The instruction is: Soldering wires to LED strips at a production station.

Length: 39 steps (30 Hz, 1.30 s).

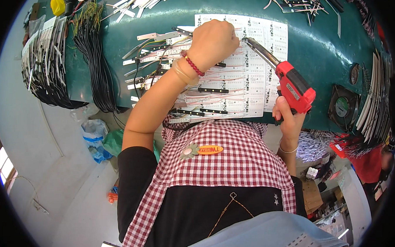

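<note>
Green workbench [116,43] strewn with wire bundles, a white sheet [264,29] of small parts laid out in rows.

Several black strips [213,90] on the sheet already carry thin red wires; other rows look bare. Left hand [212,42] is clenched, pressing down near the sheet's top edge; what it pinches is hidden. Right hand [288,116] grips the red soldering gun [294,87], its tip just beside the left fist.
</note>
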Each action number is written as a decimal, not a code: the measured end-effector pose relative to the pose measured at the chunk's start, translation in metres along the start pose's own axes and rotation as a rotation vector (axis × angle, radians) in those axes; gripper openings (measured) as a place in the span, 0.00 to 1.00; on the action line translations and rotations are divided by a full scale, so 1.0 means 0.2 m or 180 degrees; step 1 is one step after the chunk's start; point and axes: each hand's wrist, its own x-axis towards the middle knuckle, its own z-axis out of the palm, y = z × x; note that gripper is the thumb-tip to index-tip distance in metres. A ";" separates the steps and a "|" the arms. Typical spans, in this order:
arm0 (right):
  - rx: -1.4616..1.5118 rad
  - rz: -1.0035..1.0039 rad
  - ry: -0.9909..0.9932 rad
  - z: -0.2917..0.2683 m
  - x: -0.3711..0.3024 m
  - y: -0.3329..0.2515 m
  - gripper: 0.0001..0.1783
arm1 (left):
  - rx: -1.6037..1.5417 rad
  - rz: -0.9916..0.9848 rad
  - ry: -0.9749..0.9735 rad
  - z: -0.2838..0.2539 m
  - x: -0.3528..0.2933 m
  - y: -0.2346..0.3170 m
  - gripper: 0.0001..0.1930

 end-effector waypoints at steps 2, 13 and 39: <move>-0.0066 0.0016 -0.0046 0.00 0.00 0.00 0.13 | -0.0068 0.0020 -0.0010 0.00 0.00 0.00 0.08; 0.0102 0.0027 0.0070 -0.01 -0.03 -0.02 0.15 | 0.0035 0.0013 -0.0079 0.00 0.00 0.01 0.08; 0.0925 -0.0032 -0.0074 -0.04 -0.04 0.02 0.16 | 0.0174 0.0207 0.0204 0.04 0.00 0.00 0.09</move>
